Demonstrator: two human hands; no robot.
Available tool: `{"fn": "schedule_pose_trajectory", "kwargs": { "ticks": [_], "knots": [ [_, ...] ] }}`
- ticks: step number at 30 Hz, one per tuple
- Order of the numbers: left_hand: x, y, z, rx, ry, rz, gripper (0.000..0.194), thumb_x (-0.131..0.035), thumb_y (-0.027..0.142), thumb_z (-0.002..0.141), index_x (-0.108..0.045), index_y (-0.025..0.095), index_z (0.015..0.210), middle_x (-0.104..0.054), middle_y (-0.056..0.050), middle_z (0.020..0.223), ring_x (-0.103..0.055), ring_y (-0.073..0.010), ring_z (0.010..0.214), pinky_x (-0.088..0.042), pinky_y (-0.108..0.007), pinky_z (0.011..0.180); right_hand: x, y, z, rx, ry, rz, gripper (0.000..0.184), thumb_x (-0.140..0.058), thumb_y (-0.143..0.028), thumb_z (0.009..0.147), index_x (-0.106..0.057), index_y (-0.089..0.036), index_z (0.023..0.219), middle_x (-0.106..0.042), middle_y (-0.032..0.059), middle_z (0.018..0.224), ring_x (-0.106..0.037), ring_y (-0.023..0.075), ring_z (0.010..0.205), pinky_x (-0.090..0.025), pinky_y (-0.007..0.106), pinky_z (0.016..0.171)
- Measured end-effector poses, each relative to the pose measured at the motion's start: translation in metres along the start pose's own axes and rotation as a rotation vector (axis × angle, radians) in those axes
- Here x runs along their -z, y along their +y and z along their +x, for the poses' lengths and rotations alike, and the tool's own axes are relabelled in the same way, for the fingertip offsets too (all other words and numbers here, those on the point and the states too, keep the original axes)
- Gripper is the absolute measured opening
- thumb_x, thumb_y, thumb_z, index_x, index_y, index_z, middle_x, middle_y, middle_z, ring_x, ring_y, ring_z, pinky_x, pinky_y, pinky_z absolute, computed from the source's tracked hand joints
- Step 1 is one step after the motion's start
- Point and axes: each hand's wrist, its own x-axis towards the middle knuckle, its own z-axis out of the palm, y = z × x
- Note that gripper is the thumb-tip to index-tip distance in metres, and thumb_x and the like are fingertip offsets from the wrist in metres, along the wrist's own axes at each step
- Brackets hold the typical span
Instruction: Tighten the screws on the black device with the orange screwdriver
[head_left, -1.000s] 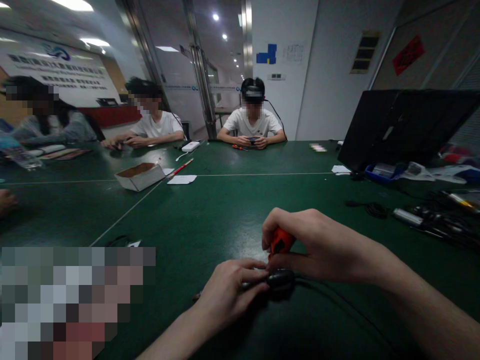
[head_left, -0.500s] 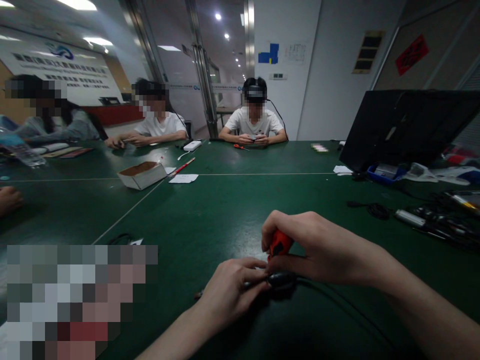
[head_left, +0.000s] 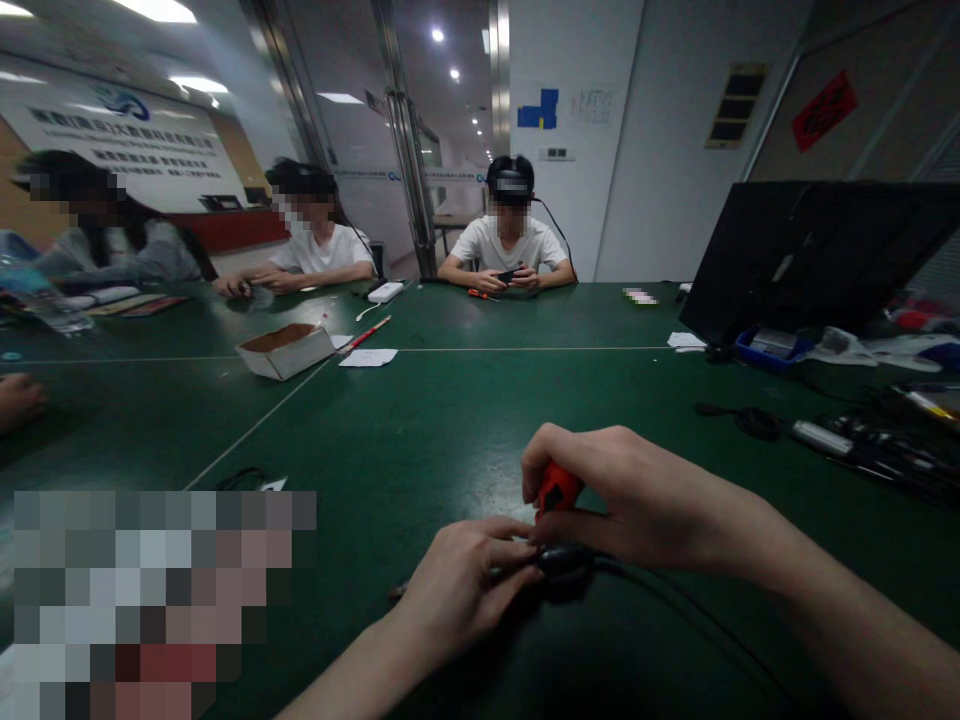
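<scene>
My right hand is closed round the red-and-black handle of a screwdriver, held upright; its tip is hidden behind the fingers. Below it my left hand grips a slim corded tool low over the table, its fingers pressed together along the tool's body. The black end of this tool shows just right of my left fingertips, with a black cable running from it to the lower right. Most of the body is covered by my left hand, so its exact kind is unclear.
On the green table lie a small open box, a red pencil-like stick and paper slips. A black monitor, a blue tray and cabled tools lie right. Several people sit around the table.
My hands and the tool hold nearly the same pose. Across the table, the person in the middle has tilted the small dark object in their hands.
</scene>
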Motion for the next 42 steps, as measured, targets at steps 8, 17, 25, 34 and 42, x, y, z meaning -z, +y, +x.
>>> {"fn": "schedule_pose_trajectory", "kwargs": {
  "ticks": [8,17,25,34,42],
  "knots": [
    [0.004,0.004,0.001,0.068,-0.014,-0.083,0.017,-0.058,0.021,0.089,-0.072,0.023,0.097,-0.070,-0.002,0.107,-0.067,-0.0192,0.092,-0.052,-0.024,0.075,0.001,-0.002,0.000,-0.006,-0.008,-0.013,0.025,-0.065,-0.014,0.083,-0.047,-0.020,0.099,-0.060,-0.0031,0.085,-0.057,0.0085,0.070,-0.041,0.018,0.059],
    [0.004,0.004,0.001,0.065,-0.031,-0.076,0.018,-0.055,0.022,0.091,-0.073,0.022,0.093,-0.070,-0.003,0.108,-0.067,-0.0188,0.091,-0.052,-0.025,0.076,-0.001,-0.003,0.002,-0.011,-0.009,-0.016,0.022,-0.063,-0.017,0.084,-0.048,-0.020,0.100,-0.060,-0.0020,0.085,-0.056,0.0090,0.069,-0.040,0.019,0.058],
    [0.001,0.003,0.000,0.001,0.009,-0.001,0.016,-0.055,0.019,0.090,-0.072,0.022,0.091,-0.070,-0.002,0.103,-0.067,-0.0171,0.085,-0.050,-0.023,0.071,-0.002,-0.004,0.003,0.022,0.011,-0.079,0.021,-0.062,-0.017,0.085,-0.049,-0.019,0.101,-0.059,-0.0020,0.085,-0.053,0.0084,0.068,-0.038,0.019,0.058],
    [-0.003,0.001,-0.001,-0.041,0.025,0.006,0.021,-0.050,0.020,0.094,-0.070,0.025,0.098,-0.069,-0.001,0.099,-0.066,-0.0162,0.083,-0.048,-0.025,0.074,0.003,-0.014,-0.003,0.057,-0.084,-0.223,0.011,-0.056,-0.022,0.088,-0.050,-0.019,0.097,-0.058,-0.0015,0.088,-0.051,0.0090,0.069,-0.034,0.022,0.056],
    [0.001,0.003,0.000,-0.034,-0.009,0.064,0.020,-0.051,0.020,0.093,-0.071,0.022,0.090,-0.069,-0.002,0.092,-0.065,-0.0168,0.082,-0.048,-0.024,0.070,0.004,-0.016,-0.004,0.035,-0.076,-0.242,0.015,-0.050,-0.018,0.089,-0.049,-0.019,0.104,-0.061,-0.0009,0.090,-0.053,0.0097,0.069,-0.033,0.023,0.055]
  ]
}}
